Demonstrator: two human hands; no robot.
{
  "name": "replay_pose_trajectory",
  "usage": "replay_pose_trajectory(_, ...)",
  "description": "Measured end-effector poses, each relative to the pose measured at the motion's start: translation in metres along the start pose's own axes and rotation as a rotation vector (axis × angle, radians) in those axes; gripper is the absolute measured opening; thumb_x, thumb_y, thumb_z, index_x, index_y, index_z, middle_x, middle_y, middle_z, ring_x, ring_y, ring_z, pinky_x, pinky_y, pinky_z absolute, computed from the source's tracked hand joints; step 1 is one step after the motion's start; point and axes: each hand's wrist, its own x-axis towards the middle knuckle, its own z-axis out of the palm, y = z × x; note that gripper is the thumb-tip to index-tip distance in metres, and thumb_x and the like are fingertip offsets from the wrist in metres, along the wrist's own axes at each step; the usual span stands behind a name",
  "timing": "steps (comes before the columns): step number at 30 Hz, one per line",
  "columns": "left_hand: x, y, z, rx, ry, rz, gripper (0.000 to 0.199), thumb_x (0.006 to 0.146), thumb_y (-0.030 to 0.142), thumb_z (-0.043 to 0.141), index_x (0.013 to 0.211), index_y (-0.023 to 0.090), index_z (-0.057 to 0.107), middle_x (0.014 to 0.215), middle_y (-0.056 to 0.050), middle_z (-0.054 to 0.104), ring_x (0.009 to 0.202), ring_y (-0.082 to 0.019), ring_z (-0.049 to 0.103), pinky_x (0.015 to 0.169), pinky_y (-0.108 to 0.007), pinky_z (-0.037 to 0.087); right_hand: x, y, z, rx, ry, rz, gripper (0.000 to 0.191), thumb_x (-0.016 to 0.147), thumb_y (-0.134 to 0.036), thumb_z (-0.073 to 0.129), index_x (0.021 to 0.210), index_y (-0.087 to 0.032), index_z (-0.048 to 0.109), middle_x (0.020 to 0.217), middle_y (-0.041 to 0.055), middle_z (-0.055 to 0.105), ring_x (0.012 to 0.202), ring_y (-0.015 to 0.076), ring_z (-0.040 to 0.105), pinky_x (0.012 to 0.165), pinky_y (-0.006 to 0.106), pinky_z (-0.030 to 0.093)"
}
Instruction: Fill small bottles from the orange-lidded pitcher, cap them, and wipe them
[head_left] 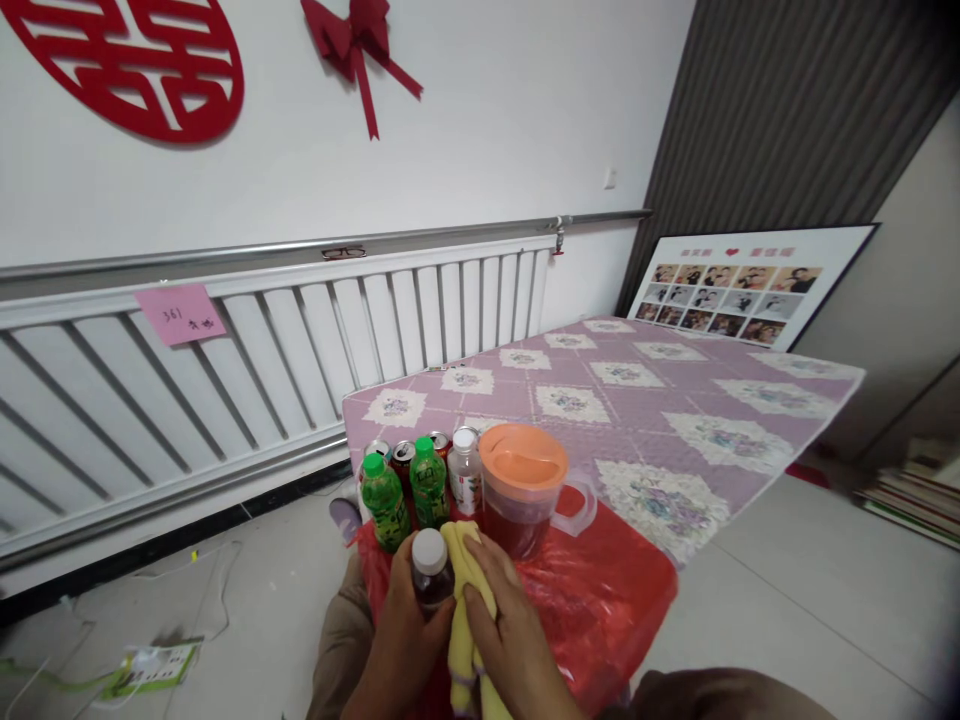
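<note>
My left hand [409, 625] is wrapped round a dark bottle with a white cap [430, 553], held upright. Pinched in my right hand [510, 615] is a folded yellow cloth [466, 570], pressed against the bottle's right side. Just beyond my hands stand two green bottles, one at the left [385, 505] and one nearer the middle [430, 485], and a clear bottle with a white cap [466, 475]. A pitcher with an orange lid [523, 460] holds dark liquid. Several cans, among them a dark one [403, 455], show behind the green bottles.
Red plastic sheeting [600, 590] covers the near end of the table with a purple patterned cloth [555, 370]. A white radiator [277, 350] runs along the wall. A power strip [161, 668] and cables lie on the floor at the left. A photo board [750, 285] leans at the back right.
</note>
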Motion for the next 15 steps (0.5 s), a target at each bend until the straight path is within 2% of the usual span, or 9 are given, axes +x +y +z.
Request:
replay_pose_trajectory(2, 0.0, 0.0, -0.001, 0.011, -0.019, 0.021, 0.066, 0.081, 0.023, 0.064, 0.139, 0.019, 0.033, 0.142, -0.016, 0.053, 0.131, -0.026, 0.053, 0.11, -0.042, 0.045, -0.002, 0.0, 0.001, 0.019, -0.051, 0.05, 0.06, 0.087, -0.02, 0.055, 0.146, -0.025, 0.045, 0.154, 0.0098, 0.044, 0.144, 0.0252, 0.038, 0.117, 0.052, 0.034)
replay_pose_trajectory(4, 0.0, 0.003, -0.002, 0.016, -0.039, 0.048, 0.066, 0.08, 0.02, 0.063, 0.139, 0.02, 0.034, 0.143, -0.016, 0.053, 0.133, -0.027, 0.052, 0.113, -0.044, 0.042, -0.003, -0.002, -0.001, 0.046, -0.12, 0.103, 0.081, 0.076, -0.013, 0.061, 0.151, -0.025, 0.036, 0.16, 0.008, 0.035, 0.148, 0.0257, 0.028, 0.119, 0.053, 0.029)
replay_pose_trajectory(6, -0.001, 0.005, -0.004, 0.023, -0.055, 0.075, 0.069, 0.079, 0.02, 0.064, 0.141, 0.019, 0.033, 0.145, -0.016, 0.051, 0.135, -0.028, 0.05, 0.115, -0.045, 0.04, -0.004, -0.003, -0.002, 0.071, -0.167, 0.142, 0.093, 0.068, -0.007, 0.061, 0.154, -0.025, 0.029, 0.163, 0.0069, 0.028, 0.151, 0.0249, 0.02, 0.121, 0.052, 0.025)
replay_pose_trajectory(8, 0.0, 0.004, -0.008, 0.04, -0.077, 0.094, 0.071, 0.079, 0.02, 0.065, 0.142, 0.018, 0.033, 0.147, -0.017, 0.049, 0.138, -0.029, 0.047, 0.117, -0.046, 0.036, -0.004, -0.002, -0.002, 0.091, -0.174, 0.148, 0.09, 0.07, -0.007, 0.059, 0.154, -0.024, 0.03, 0.163, 0.0068, 0.027, 0.151, 0.0239, 0.019, 0.121, 0.052, 0.024)
replay_pose_trajectory(12, 0.0, -0.002, -0.014, 0.052, -0.122, 0.092, 0.071, 0.081, 0.023, 0.064, 0.144, 0.017, 0.033, 0.149, -0.018, 0.048, 0.139, -0.028, 0.046, 0.118, -0.045, 0.034, -0.002, 0.004, 0.004, 0.098, -0.078, 0.112, 0.071, 0.08, -0.011, 0.051, 0.149, -0.023, 0.04, 0.158, 0.0084, 0.039, 0.147, 0.0218, 0.031, 0.12, 0.049, 0.029)
replay_pose_trajectory(15, -0.001, -0.002, -0.013, 0.061, -0.074, 0.054, 0.069, 0.081, 0.026, 0.065, 0.143, 0.017, 0.036, 0.149, -0.017, 0.049, 0.137, -0.029, 0.048, 0.117, -0.044, 0.037, 0.0, 0.005, 0.007, 0.059, -0.034, 0.096, 0.063, 0.082, -0.012, 0.046, 0.145, -0.02, 0.045, 0.153, 0.011, 0.046, 0.144, 0.0225, 0.039, 0.118, 0.049, 0.033)
